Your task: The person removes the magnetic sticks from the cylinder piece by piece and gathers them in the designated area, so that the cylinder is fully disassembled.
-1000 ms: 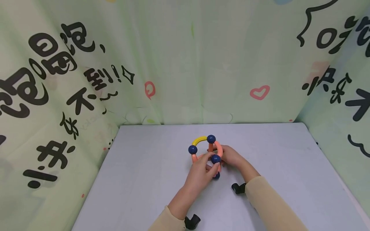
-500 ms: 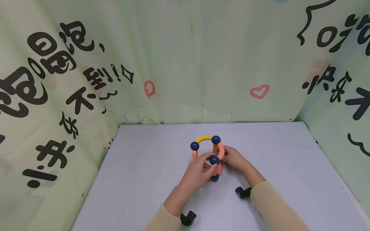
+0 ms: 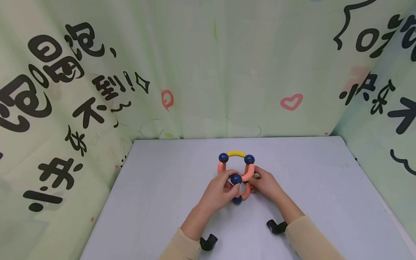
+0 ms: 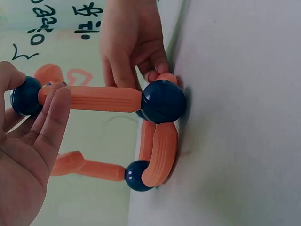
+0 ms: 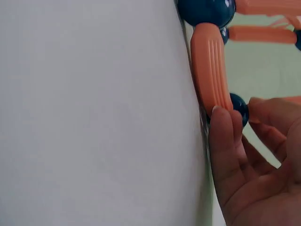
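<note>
A frame of magnetic balls and rods stands on the white table, built from blue balls, orange rods and one yellow curved rod point(image 3: 236, 154) at its top back. My left hand point(image 3: 215, 192) pinches the upper front blue ball point(image 3: 236, 179). In the left wrist view an upright orange rod point(image 4: 103, 98) joins that ball to a lower blue ball point(image 4: 164, 101) resting on the table. My right hand point(image 3: 267, 183) holds the frame's lower right corner. In the right wrist view its fingers pinch around a blue ball point(image 5: 239, 109) and the end of a curved orange rod point(image 5: 210, 68).
The white table point(image 3: 156, 202) stretches out on all sides of the frame. Printed pale green curtains point(image 3: 201, 72) stand behind it and at both sides. A black wrist mount point(image 3: 208, 242) sits by the left sleeve, another black mount point(image 3: 276, 227) by the right one.
The frame has turned clockwise as seen from above: its yellow rod and back balls went right, the front ball left. Both hands turned with it, the right coming slightly nearer. Both keep their hold.
</note>
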`<state>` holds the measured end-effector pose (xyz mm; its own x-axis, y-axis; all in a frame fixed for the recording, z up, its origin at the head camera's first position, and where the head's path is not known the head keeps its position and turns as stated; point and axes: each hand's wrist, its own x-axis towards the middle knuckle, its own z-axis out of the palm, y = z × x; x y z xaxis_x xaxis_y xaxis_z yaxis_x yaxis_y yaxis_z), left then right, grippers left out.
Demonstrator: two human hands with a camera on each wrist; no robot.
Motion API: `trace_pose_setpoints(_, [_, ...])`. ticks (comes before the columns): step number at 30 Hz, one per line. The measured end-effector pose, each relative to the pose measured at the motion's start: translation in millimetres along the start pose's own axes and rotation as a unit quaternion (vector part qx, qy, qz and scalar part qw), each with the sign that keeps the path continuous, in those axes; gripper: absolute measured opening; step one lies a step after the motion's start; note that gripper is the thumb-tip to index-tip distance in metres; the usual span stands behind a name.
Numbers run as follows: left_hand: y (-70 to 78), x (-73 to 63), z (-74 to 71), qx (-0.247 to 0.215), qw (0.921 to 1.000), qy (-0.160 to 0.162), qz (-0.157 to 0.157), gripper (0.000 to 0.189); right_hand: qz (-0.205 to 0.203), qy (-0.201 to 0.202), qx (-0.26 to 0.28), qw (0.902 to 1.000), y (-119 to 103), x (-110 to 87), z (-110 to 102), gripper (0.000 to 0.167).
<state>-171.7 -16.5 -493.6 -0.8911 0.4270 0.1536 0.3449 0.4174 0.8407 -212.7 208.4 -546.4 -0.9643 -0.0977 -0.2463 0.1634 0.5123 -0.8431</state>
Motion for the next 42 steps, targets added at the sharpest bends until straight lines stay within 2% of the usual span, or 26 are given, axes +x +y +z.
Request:
trace_pose_setpoints(3, [-3.1, -0.4, -3.7, 0.022, 0.9996, 0.01, 0.013, 0.039, 0.008, 0.013, 0.007, 0.9999, -1, -6.4, 4, 0.046])
trace_pose_setpoints(8, [-8.8, -2.2, -8.5, 0.05, 0.9981, 0.028, 0.022, 0.042, 0.006, 0.03, 0.005, 0.9995, -3, -14.2, 10, 0.045])
trace_pose_setpoints(13, [-12.2, -3.6, -11.0, 0.039, 0.9987, 0.025, 0.023, 0.044, 0.008, 0.031, -0.015, 0.9994, -5, -19.1, 10, 0.045])
trace_pose_setpoints(17, [-13.6, -4.0, -11.4, 0.03, 0.999, 0.023, 0.025, 0.043, 0.002, 0.045, -0.044, 0.998, -13, -24.7, -1, 0.046])
trace_pose_setpoints(21, [-14.9, -3.8, -11.0, 0.031, 0.9989, 0.026, 0.025, 0.043, -0.054, 0.095, -0.047, 0.9929, -28, -33.0, -20, 0.037])
trace_pose_setpoints(24, [-15.7, -3.5, -10.7, 0.03, 0.999, 0.026, 0.023, 0.043, -0.117, 0.135, -0.039, 0.9831, -41, -41.2, -31, 0.03])
trace_pose_setpoints(26, [-16.2, -3.3, -10.6, 0.027, 0.9991, 0.026, 0.021, 0.043, -0.163, 0.146, -0.04, 0.9748, -48, -46.5, -36, 0.026])
trace_pose_setpoints(28, [-16.4, -3.1, -10.7, 0.025, 0.9992, 0.024, 0.02, 0.043, -0.212, 0.135, -0.046, 0.9669, -55, -50.9, -37, 0.026])
trace_pose_setpoints(31, [-17.3, -2.5, -11.2, 0.021, 0.9992, 0.023, 0.023, 0.043, -0.282, 0.09, -0.069, 0.9527, -64, -55.1, -34, 0.029])
trace_pose_setpoints(34, [-17.7, -2.4, -11.9, 0.015, 0.9993, 0.021, 0.027, 0.042, -0.323, 0.043, -0.103, 0.94, -70, -56.6, -28, 0.033])
trace_pose_setpoints(37, [-18.1, -2.5, -12.5, 0.01, 0.9992, 0.019, 0.033, 0.042, -0.327, 0.016, -0.14, 0.9343, -72, -55.7, -21, 0.035])
trace_pose_setpoints(42, [-19.0, -2.7, -13.3, 0.012, 0.9989, 0.024, 0.039, 0.042, -0.303, 0.001, -0.177, 0.9366, -74, -53.7, -14, 0.029])
